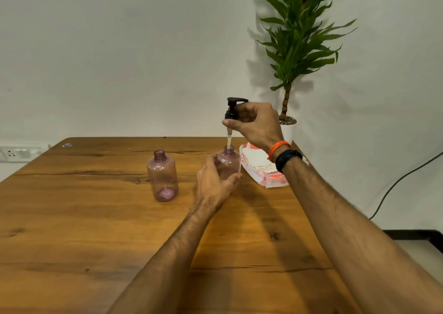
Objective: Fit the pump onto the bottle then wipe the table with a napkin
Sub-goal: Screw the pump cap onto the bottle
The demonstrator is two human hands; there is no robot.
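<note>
Far left, on the wall below table level: white socket/switch plate (19, 152). Wooden table (96, 230) fills the lower frame; small pale scrap (67, 144) lies near its far-left edge, identity can't be told.

Left of centre: spare bottle (163, 176), clear pink, upright, neck open, no pump. Stands alone, apart from the hands.

Centre: left hand (214, 184) grips the bottle (229, 162), also clear pink and upright on the table. Fingers curl round its left and rear side, thumb lies across the front near the base. Hand hides much of the lower body; neck and shoulder stay visible.

Directly above: pump (233, 109), black head and collar, held upright in the right hand (255, 125). Thumb and fingers pinch the collar, fingers narrow. Dip tube (229, 139), pale and translucent, hangs straight down; its lower end is inside the bottle neck. Collar sits well above the neck, not seated.

Right wrist: orange band (278, 149) next to a dark band (287, 159).

Right of the bottle, just beside it: napkin pack (257, 167), white sheets in an orange/clear wrapper, near the table's right edge. Right forearm crosses over it and hides its right part.

Behind, rear right: potted plant (302, 33) in a white pot, against the wall. Dark cable (398, 182) runs down the wall at far right.
</note>
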